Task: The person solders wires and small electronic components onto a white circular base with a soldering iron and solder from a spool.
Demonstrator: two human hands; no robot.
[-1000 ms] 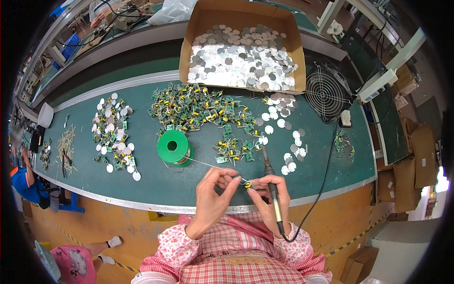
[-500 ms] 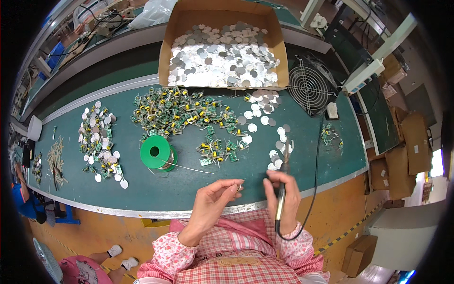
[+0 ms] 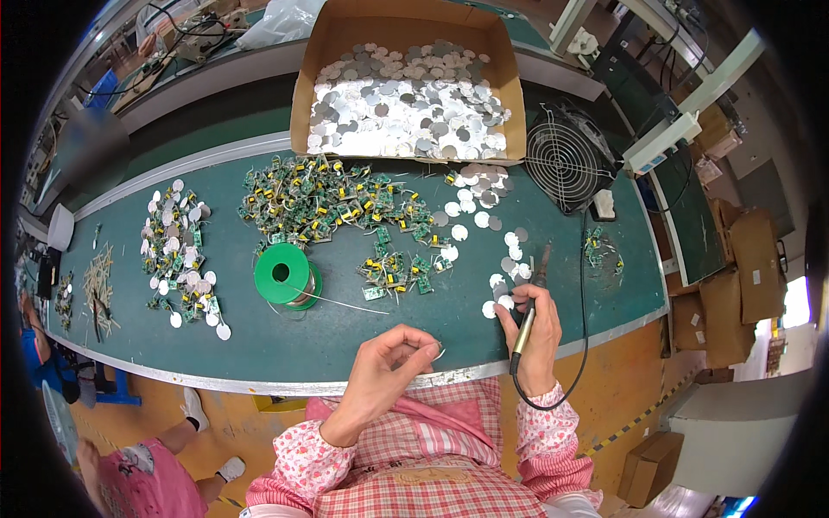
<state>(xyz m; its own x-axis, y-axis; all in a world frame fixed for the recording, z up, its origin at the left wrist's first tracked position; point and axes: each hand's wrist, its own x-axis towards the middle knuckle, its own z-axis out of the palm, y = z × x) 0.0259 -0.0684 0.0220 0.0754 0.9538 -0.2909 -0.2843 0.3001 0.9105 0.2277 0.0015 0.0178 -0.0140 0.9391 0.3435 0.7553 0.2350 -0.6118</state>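
Observation:
My left hand [image 3: 390,361] is closed in a pinch near the bench's front edge. A short white wire end [image 3: 441,353] pokes out from its fingertips; the rest of that small part is hidden. In my right hand [image 3: 541,338] lies a soldering iron [image 3: 522,337], its tip pointing away from me and its cord looping down past the wrist. The thumb and fingertips of that hand reach the near end of a trail of round metal discs [image 3: 490,308]; whether a disc is between them I cannot tell. A green solder spool [image 3: 269,274] stands left of centre, its wire end stretching right.
A cardboard box [image 3: 302,104] of discs stands at the back. Before it lies a heap of small green circuit boards [image 3: 302,203] with yellow parts. Boards with discs [image 3: 177,250] lie at left, a black fan [image 3: 566,160] at right. Another person [image 3: 155,475] is at lower left.
My right hand has moved right and forward with the soldering iron, its fingertips reaching the discs. The left hand stays nearly in place. The person at lower left has shifted.

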